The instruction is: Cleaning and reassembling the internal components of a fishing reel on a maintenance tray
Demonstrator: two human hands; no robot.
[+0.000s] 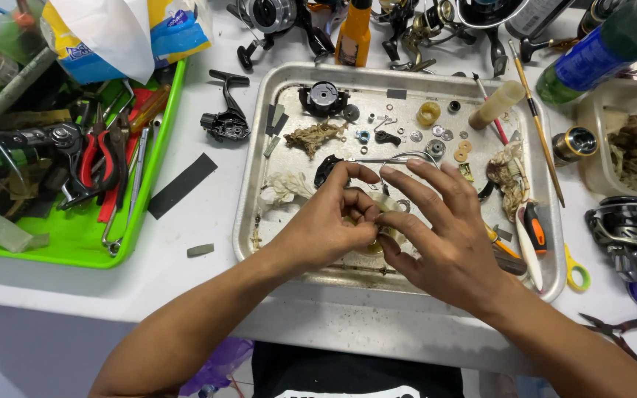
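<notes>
— So, what's being held?
— A small pale part (374, 218), pinched between both hands over the metal tray (248, 184): left hand (329, 225) curled tight, right hand (436, 236) steadying, fingers fanned. Probably so loose bits (436, 133) drop inside.

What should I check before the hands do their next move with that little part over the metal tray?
1. Left hand pinching the small part: ok.
2. Right hand touching it too: ok.
3. Hands above the metal tray, so drops land inside: ok.
4. Washers and bits lying in the tray: ok.
5. Screwdriver within reach beside the right hand: ok.
6. What the part is: cannot tell, fingers hide it.
</notes>
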